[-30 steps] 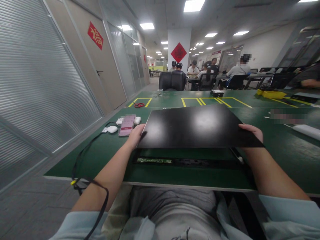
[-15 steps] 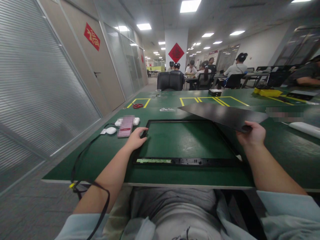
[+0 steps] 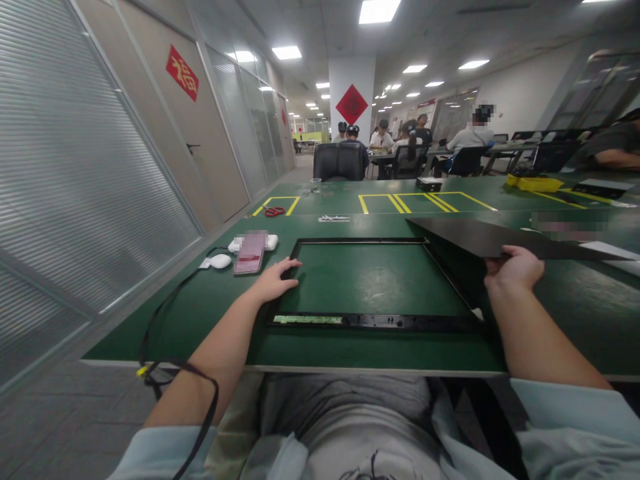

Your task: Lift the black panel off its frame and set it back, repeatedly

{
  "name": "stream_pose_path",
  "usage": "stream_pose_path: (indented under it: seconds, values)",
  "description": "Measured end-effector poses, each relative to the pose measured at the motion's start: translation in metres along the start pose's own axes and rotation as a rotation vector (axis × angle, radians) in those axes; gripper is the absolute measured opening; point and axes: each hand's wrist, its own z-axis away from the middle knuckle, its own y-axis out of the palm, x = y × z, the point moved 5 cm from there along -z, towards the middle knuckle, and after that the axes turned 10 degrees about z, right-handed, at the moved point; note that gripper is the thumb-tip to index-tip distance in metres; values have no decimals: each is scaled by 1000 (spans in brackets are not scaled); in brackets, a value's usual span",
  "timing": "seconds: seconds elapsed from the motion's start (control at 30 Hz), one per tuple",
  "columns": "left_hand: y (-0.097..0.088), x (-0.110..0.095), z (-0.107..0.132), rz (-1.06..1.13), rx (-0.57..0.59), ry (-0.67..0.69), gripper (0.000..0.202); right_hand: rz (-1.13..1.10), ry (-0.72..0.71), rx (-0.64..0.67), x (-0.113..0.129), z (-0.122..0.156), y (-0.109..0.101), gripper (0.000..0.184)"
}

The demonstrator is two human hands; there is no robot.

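Observation:
A thin rectangular black frame [image 3: 435,323] lies flat before me, with a green strip [image 3: 307,320] along its lower bar. My left hand [image 3: 275,280] rests across the frame's left bar, thumb and fingers stretched apart. To the right, my right hand [image 3: 515,270] grips the near edge of a dark flat panel [image 3: 463,237]. The panel is tilted, raised over the table beside the frame's right bar, and its underside is mostly hidden. A small pale piece [image 3: 477,313] shows at the frame's lower right corner.
On the green table [image 3: 190,340] a phone [image 3: 250,253] and a white mouse-like item [image 3: 220,261] lie left. Red scissors [image 3: 275,211], small pale pieces [image 3: 334,219] and a clear cup [image 3: 315,185] stand farther back. A black cord [image 3: 165,307] runs past my left arm. People sit beyond.
My right hand has moved right with the panel, uncovering more of the frame's top right corner. The fingers of my left hand have loosened and spread over the frame's left bar.

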Motion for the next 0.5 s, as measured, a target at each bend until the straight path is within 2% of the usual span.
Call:
stream_pose_path:
  seconds: [0.1,0.2,0.5]
  values:
    - [1,-1,1,-11,28,23,63,55,-28,-46,1,12,1,41]
    - [4,-4,1,-50,49,53,59,94,28,-32,-3,14,3,38]
    - [14,-9,-2,-191,31,34,46,18,139,-33,-19,-10,0,26]
